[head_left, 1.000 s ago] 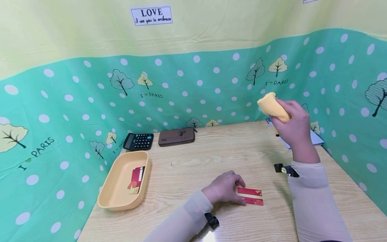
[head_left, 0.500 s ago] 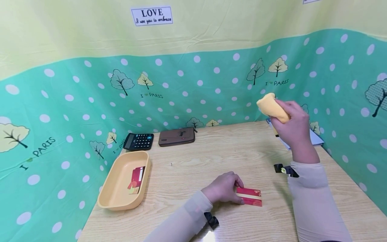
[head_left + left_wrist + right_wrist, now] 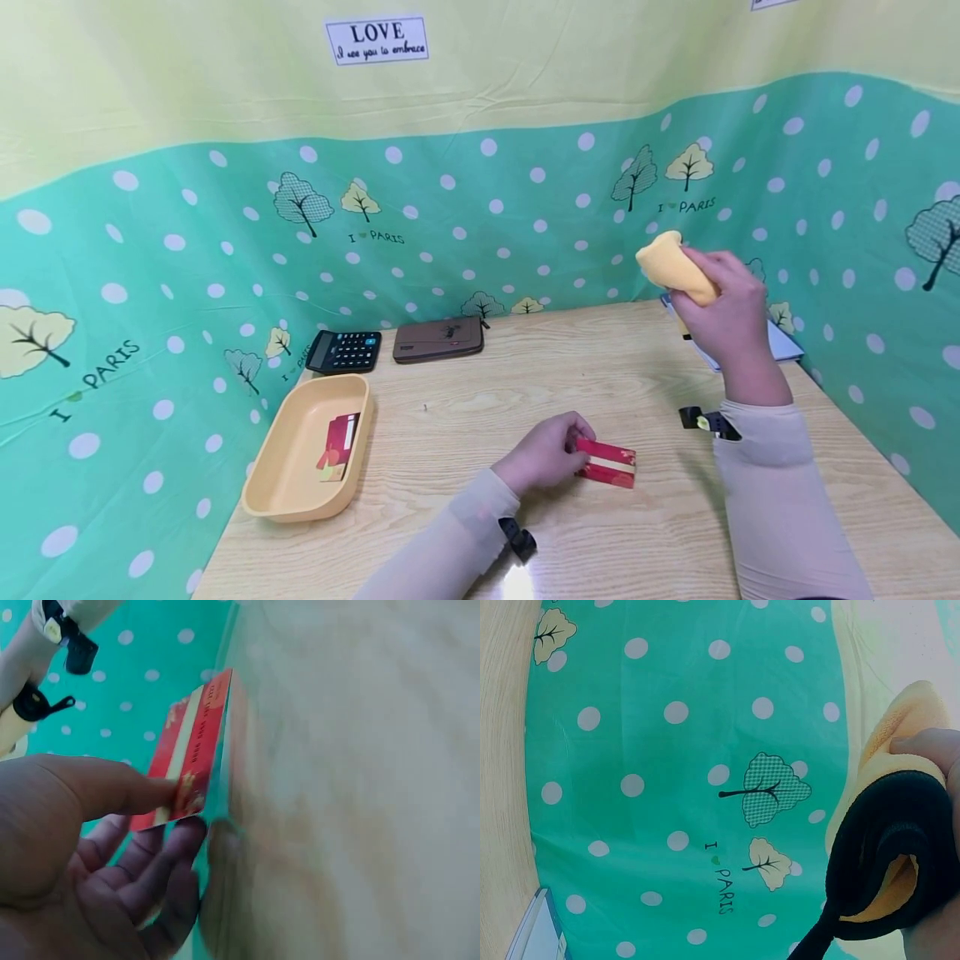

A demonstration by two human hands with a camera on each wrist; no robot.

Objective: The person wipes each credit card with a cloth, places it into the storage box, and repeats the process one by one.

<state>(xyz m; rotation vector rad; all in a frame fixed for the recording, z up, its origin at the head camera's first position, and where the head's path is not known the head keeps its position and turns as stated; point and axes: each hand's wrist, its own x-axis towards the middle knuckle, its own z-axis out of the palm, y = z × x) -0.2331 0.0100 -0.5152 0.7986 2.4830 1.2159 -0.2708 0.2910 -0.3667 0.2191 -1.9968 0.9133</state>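
Observation:
My left hand (image 3: pixel 546 451) pinches a red card (image 3: pixel 613 464) with a cream stripe between thumb and fingers. In the left wrist view the thumb presses on the card's printed face (image 3: pixel 196 739), and a narrow gap shows between card and table. Raised at the right, my right hand (image 3: pixel 729 307) grips a folded yellow cloth (image 3: pixel 672 263). The right wrist view shows this cloth bundled, with a black part (image 3: pixel 881 825) and a black strap trailing from it; most of that hand is out of this view.
A pale orange tray (image 3: pixel 281 477) at the left holds red printed cards (image 3: pixel 341 437). Behind it are a black calculator (image 3: pixel 347 351) and a brown zip wallet (image 3: pixel 438 339). A blue-edged folder (image 3: pixel 784 342) lies at the back right, partly behind the right arm. Patterned curtains enclose the table.
The left hand has lifted the red card off the table and shifted it slightly left and away from me. The right hand with the cloth stays almost still.

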